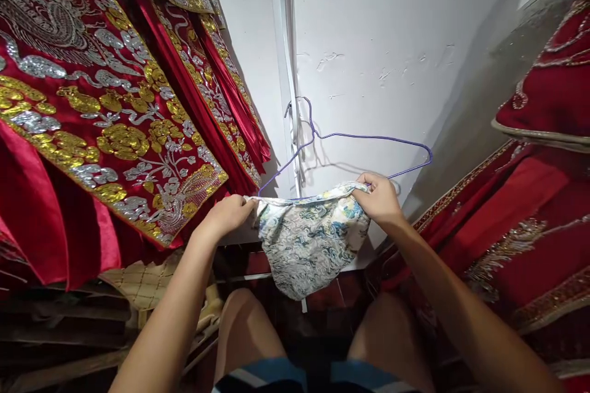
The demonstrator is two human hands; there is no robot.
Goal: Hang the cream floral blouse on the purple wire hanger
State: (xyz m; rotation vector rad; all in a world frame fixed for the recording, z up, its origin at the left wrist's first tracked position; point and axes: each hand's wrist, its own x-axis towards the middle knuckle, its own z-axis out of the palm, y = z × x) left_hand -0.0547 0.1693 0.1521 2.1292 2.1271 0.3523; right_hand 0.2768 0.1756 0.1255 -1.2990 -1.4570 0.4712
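A blue, white and grey patterned cloth (311, 245) hangs in front of me, its upper edge stretched along the lower bar of a purple wire hanger (375, 137). The hanger's hook is up by a small fitting on the white wall. My left hand (229, 214) pinches the cloth's top left corner at the hanger's left end. Toward the right, my right hand (378, 196) grips the upper edge between thumb and fingers, short of the hanger's right end. The hanger's right end sticks out bare beyond that hand. The cloth's lower part droops free over the floor.
Red garments with gold and silver sequins (124, 135) hang close on the left. More red beaded garments (530, 196) crowd the right side. A white wall (382, 43) with a vertical strip (282, 43) stands ahead. Wooden furniture (69, 325) sits low at left.
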